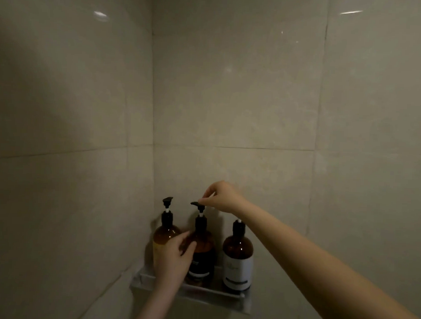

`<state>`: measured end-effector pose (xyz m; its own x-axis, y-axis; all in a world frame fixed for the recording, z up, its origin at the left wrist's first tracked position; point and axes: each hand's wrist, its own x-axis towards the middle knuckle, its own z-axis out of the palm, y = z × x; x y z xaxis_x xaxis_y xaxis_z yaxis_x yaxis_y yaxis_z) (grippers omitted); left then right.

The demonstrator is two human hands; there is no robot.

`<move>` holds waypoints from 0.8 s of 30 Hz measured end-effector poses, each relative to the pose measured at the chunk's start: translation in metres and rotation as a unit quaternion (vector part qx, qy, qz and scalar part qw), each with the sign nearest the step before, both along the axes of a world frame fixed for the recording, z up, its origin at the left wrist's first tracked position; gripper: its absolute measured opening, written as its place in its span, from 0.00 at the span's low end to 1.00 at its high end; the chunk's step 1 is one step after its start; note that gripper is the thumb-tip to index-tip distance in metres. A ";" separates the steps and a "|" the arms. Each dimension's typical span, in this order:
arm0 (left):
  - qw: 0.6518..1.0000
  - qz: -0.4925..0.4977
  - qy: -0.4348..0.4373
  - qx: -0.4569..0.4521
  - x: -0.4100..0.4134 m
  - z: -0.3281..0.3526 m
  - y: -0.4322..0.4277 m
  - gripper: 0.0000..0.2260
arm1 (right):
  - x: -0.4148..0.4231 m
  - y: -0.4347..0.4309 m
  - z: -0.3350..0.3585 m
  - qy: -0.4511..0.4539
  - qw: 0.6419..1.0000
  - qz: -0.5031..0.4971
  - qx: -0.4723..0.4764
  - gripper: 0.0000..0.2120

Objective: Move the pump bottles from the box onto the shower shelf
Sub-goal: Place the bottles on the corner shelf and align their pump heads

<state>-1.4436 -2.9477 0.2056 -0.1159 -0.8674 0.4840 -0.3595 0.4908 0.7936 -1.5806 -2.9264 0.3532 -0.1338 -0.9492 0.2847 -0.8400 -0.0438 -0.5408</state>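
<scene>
Three amber pump bottles upright on corner shower shelf [233,301]. Left hand [175,258] wrapped around middle bottle [202,254]; right hand [223,199] pinching its pump head [195,203]. Tiled walls [230,100] behind.

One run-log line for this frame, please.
shelf: three amber pump bottles upright | left hand: on black-labelled middle bottle | right hand: pinching its pump head | metal corner shelf
</scene>
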 end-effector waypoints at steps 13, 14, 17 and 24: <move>0.998 -0.052 -0.006 0.031 0.008 0.003 -0.015 0.22 | 0.010 -0.013 0.003 0.076 0.996 0.022 0.037 0.11; 0.998 -0.054 -0.003 0.033 0.008 0.003 -0.015 0.21 | 0.009 -0.013 0.004 0.078 0.996 0.029 0.037 0.11; 0.998 -0.058 0.004 0.035 0.007 0.001 -0.016 0.21 | 0.008 -0.014 0.004 0.082 0.995 0.042 0.039 0.10; 0.998 -0.058 -0.002 0.020 0.007 -0.003 -0.016 0.21 | 0.004 -0.012 0.004 0.090 0.992 0.077 0.049 0.12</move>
<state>-1.4368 -2.9634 0.2031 -0.2180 -0.8671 0.4478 -0.3049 0.4964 0.8128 -1.5769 -2.9380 0.3576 0.0588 -0.9790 0.1953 -0.9106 -0.1328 -0.3914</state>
